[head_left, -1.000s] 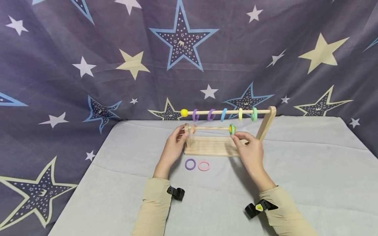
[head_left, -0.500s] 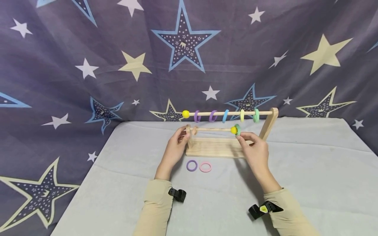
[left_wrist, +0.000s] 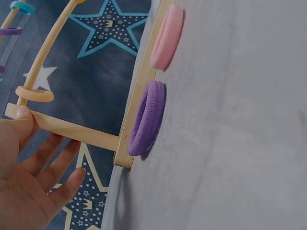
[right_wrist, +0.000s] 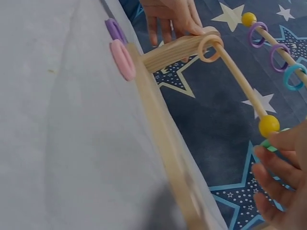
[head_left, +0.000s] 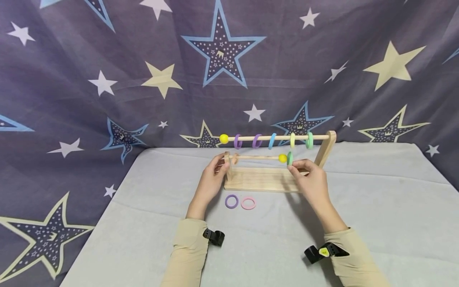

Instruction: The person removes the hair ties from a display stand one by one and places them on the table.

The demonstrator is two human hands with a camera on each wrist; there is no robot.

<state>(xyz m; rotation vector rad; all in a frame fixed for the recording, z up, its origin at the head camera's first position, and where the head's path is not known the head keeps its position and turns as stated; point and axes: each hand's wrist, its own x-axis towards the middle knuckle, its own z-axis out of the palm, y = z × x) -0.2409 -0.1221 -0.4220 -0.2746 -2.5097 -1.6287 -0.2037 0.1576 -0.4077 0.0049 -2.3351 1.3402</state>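
Backdrop: dark cloth, star-printed, behind everything. Table below it, pale grey, lightly creased. Wooden stand on top: long base, tall right post, shorter left post. Beige sleeves come in from the near side, both forearms angled inward toward the stand.

Upper rod runs left from the right post; lower rod runs right from the left post. Right hand raised in front of the stand's right side, wrist turned inward; thumb and index pinch a green ring, other fingers loosely bent. Left hand grips the left post near its top, thumb on the near face, index partly hidden; lower fingers extended, spread, reaching past the wood.

Five rings hang along the upper rod: two purple, one blue, one yellow, one green. Purple band and pink band lie side by side on the table before the base. Green ring, in the right fingertips, is off the lower rod, just beyond its free end. Peach ring circles that rod beside the left post.

Smallest: yellow ball on the lower rod's tip, immediately left of the green ring; contact between them unclear.
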